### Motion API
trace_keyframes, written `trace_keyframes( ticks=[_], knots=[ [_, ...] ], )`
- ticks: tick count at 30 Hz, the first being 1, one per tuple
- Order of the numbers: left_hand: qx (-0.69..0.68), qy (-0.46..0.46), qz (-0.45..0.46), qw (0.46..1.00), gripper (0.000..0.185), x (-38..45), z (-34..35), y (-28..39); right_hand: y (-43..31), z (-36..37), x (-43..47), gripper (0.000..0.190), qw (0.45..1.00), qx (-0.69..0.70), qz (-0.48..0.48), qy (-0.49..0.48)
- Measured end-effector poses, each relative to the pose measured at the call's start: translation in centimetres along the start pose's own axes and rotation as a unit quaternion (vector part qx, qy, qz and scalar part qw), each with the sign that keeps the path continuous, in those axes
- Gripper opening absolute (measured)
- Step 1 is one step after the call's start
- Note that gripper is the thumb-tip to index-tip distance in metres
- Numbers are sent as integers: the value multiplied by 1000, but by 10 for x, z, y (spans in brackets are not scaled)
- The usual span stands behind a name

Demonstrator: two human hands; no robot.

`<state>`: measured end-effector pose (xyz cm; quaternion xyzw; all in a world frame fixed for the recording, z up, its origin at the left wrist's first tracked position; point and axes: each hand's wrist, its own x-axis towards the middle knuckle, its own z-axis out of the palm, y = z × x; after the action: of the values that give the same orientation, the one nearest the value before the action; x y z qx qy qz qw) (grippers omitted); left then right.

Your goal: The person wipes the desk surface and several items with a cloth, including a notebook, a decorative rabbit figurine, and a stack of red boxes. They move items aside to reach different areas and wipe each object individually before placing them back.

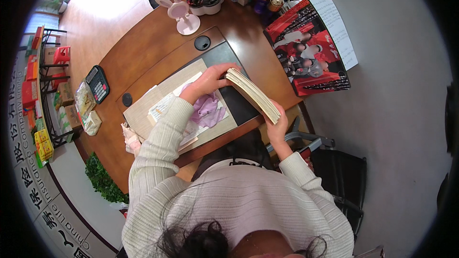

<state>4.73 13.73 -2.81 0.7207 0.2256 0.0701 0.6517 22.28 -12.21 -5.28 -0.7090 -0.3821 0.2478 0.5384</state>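
Observation:
Between my two hands I hold a thick stack of bound paper, seemingly a book or several notebooks point(254, 95), tilted above the desk's right front edge. My left hand point(211, 80) grips its upper left end, and my right hand point(278, 125) grips its lower right end. The edges of its pages face up towards me; its cover is mostly hidden. Below my left wrist a crumpled purple cloth point(209, 111) lies on papers with writing point(163, 107). Those papers rest on a beige folder or board point(143, 109), partly covered by my left sleeve.
The curved wooden desk point(150, 43) carries a calculator point(97, 84), a bunny-eared mirror point(178, 9), a pen organizer point(206, 0) and a desk calendar point(308, 50). Left of the calculator lies a clear plastic bag point(85, 100). A black chair point(337, 172) stands at right.

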Motion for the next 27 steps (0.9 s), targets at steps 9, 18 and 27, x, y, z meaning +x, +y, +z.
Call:
trace_keyframes(
  ticks=[9,18,27],
  knots=[
    [106,104,-16,989,60,8,24,-21,25,11,-3,35,999,-26,33,23],
    [121,140,-27,982,63,76,38,-12,50,-23,20,37,931,234,279,20],
    [56,363,-184,912,66,62,102,-40,69,-32,40,41,845,347,406,41]
  ],
)
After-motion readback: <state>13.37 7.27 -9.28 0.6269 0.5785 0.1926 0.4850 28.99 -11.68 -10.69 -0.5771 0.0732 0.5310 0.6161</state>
